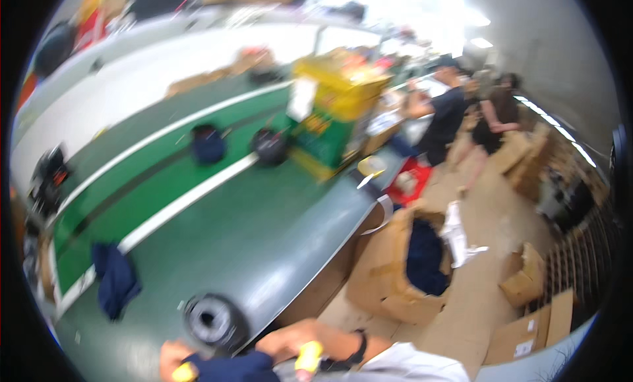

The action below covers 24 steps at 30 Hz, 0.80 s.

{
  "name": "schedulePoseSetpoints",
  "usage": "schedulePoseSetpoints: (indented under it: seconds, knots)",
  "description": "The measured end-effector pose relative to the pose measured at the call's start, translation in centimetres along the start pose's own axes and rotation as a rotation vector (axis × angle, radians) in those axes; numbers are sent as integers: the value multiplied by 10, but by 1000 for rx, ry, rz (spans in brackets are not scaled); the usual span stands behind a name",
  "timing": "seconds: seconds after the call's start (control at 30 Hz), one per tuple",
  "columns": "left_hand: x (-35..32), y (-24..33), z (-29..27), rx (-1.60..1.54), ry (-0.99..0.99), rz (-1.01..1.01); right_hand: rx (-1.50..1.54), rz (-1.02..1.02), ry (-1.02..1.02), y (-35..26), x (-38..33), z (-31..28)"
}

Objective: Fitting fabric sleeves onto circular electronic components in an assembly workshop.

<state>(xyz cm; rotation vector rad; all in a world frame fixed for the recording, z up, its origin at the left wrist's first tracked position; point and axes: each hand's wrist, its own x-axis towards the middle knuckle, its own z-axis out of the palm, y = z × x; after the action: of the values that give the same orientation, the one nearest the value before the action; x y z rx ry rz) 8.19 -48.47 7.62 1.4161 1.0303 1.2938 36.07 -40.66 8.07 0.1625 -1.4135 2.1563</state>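
At the lower edge a bunched navy cloth item [239,367] is between my hands; its exact kind cannot be made out. My left hand [175,360] is closed on its left end, cut off by the frame. My right hand [290,341] grips its right side, the fingers partly blurred. Bright yellow patches show at both hands, too smeared to name. A dark band circles my right wrist. Just beyond my hands stands a round black object [214,320] with a grey ring and a dark hole on top.
A green conveyor belt [151,184] carries a navy cloth piece [115,280], a navy rounded item [208,144] and a black rounded item [269,146]. A yellow-green carton [323,128] stands farther along. Right of the worktable, an open cardboard box [379,280] holds navy cloth. People [448,111] stand beyond.
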Motion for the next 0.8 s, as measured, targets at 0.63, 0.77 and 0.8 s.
schedulePoseSetpoints:
  seconds: [0.63,0.77,0.8]
  knots:
    - [3,29,-42,481,-784,-101,-1041,374,-303,-9,10,-16]
    - [-9,10,-32,552,-245,44,-1191,27,169,2,10,-16]
    - [-10,1,-25,491,-133,-22,-1253,78,182,3,10,-22]
